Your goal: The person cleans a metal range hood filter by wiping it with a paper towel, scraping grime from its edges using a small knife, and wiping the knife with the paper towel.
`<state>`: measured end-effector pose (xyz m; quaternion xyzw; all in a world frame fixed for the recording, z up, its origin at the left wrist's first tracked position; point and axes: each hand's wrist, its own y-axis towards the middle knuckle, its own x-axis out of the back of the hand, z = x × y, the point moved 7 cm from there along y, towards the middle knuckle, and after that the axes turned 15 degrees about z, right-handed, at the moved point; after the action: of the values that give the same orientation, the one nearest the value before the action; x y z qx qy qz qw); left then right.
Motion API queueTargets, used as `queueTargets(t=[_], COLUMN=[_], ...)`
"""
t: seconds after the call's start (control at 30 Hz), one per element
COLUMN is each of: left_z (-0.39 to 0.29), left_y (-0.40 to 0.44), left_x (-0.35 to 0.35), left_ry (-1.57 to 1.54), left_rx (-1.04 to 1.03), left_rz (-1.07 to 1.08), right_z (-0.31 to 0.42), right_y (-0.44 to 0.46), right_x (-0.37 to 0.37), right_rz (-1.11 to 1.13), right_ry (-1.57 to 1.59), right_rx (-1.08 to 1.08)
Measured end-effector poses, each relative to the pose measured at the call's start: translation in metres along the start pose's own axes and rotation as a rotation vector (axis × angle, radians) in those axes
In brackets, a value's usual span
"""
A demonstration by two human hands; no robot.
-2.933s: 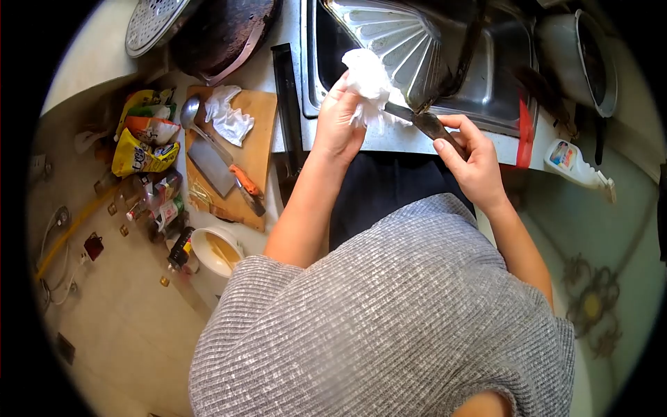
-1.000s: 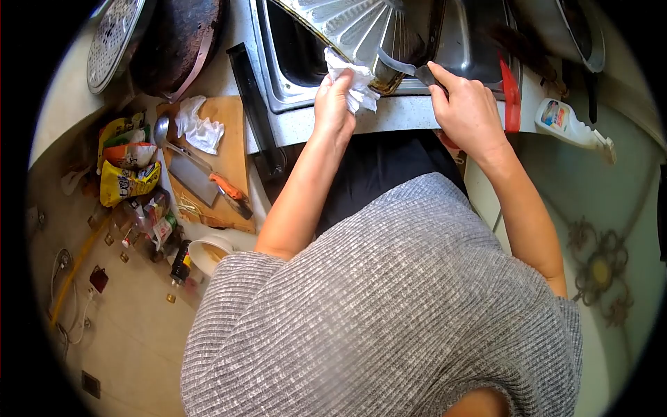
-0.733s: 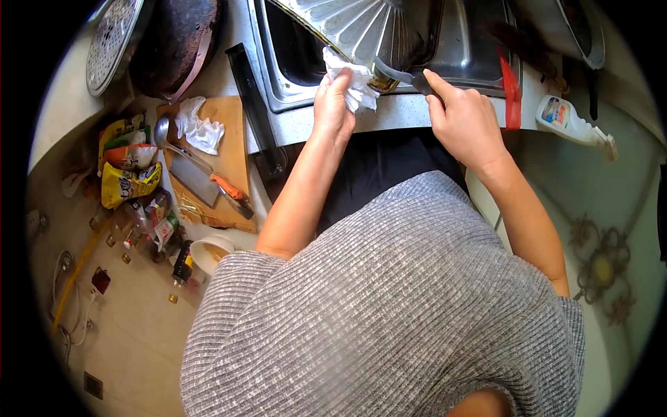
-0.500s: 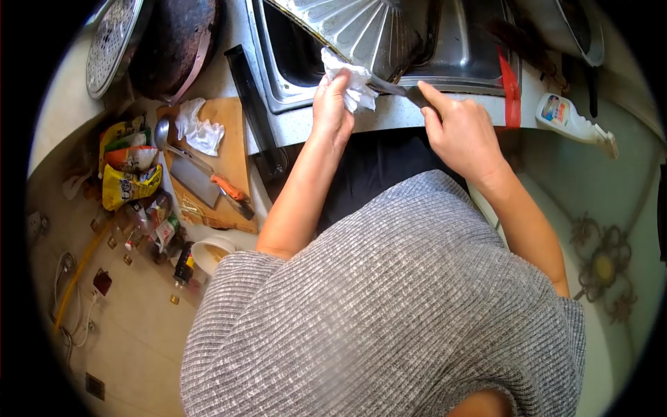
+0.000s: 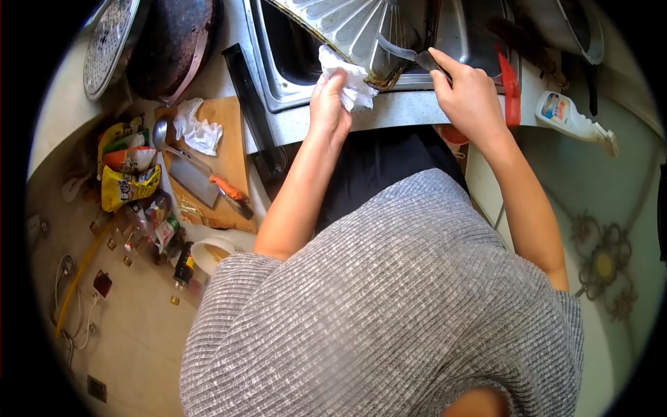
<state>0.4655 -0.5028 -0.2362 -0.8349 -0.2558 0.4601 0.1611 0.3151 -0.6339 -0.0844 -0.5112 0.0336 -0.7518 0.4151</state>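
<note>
My left hand (image 5: 330,104) is closed on a crumpled white tissue (image 5: 349,78) at the sink's front edge. My right hand (image 5: 472,101) grips a knife (image 5: 399,50) by its dark handle, the index finger stretched along it. The narrow, slightly curved blade points left, over a greasy metal panel (image 5: 340,22) with radiating ribs and brown grime along its edge. Whether the blade touches the panel I cannot tell. That panel lies slanted across the steel sink (image 5: 278,104), its lower corner between my hands.
On the left, a cutting board (image 5: 233,149) bears a cleaver (image 5: 194,182), a ladle (image 5: 161,132) and another crumpled tissue (image 5: 198,126). A long black strip (image 5: 251,111) lies beside the sink. A red ribbon (image 5: 511,87) and a white spray bottle (image 5: 570,117) are on the right.
The knife has come away from the tissue and now sits higher, over the panel, its blade in view. My right hand has moved up and slightly right; my left hand has barely shifted.
</note>
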Motion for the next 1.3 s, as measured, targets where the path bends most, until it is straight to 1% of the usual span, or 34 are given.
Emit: queueTargets(t=[0.17, 0.27, 0.37, 0.47, 0.57, 0.77, 0.97, 1.07, 1.1, 1.2, 1.3], left_z=[-0.001, 0.001, 0.000, -0.002, -0.003, -0.003, 0.003, 0.001, 0.002, 0.002, 0.001], left_y=[-0.001, 0.000, -0.001, -0.001, -0.001, 0.000, 0.002, 0.001, 0.001, 0.002, 0.000], left_x=[0.000, 0.001, 0.000, -0.003, -0.004, -0.002, 0.004, 0.003, 0.005, 0.005, 0.003], left_ry=[0.013, 0.011, -0.006, -0.003, -0.019, -0.008, -0.026, -0.028, -0.032, -0.024, -0.017], left_rx=[-0.008, -0.008, 0.000, 0.002, 0.001, 0.007, 0.008, 0.010, 0.007, -0.007, -0.007], left_rz=[-0.010, -0.002, 0.004, 0.015, 0.023, 0.019, -0.005, -0.006, 0.001, 0.001, 0.010], right_z=[0.005, 0.013, 0.016, 0.009, 0.006, 0.007, 0.023, 0.017, 0.016, 0.010, 0.012], right_y=[0.000, -0.003, -0.006, -0.006, -0.003, 0.006, -0.003, -0.005, -0.005, 0.002, 0.008], right_x=[-0.005, -0.003, -0.003, -0.001, 0.009, 0.000, -0.001, 0.005, 0.010, 0.010, 0.001], right_rz=[0.056, -0.031, 0.063, 0.095, 0.049, 0.016, 0.108, 0.093, 0.075, 0.036, 0.008], right_ry=[-0.092, -0.113, -0.102, -0.025, -0.006, -0.105, -0.143, -0.040, -0.033, -0.033, -0.116], right_rx=[-0.075, 0.039, -0.014, -0.012, -0.068, -0.028, -0.008, 0.043, -0.007, -0.022, -0.001])
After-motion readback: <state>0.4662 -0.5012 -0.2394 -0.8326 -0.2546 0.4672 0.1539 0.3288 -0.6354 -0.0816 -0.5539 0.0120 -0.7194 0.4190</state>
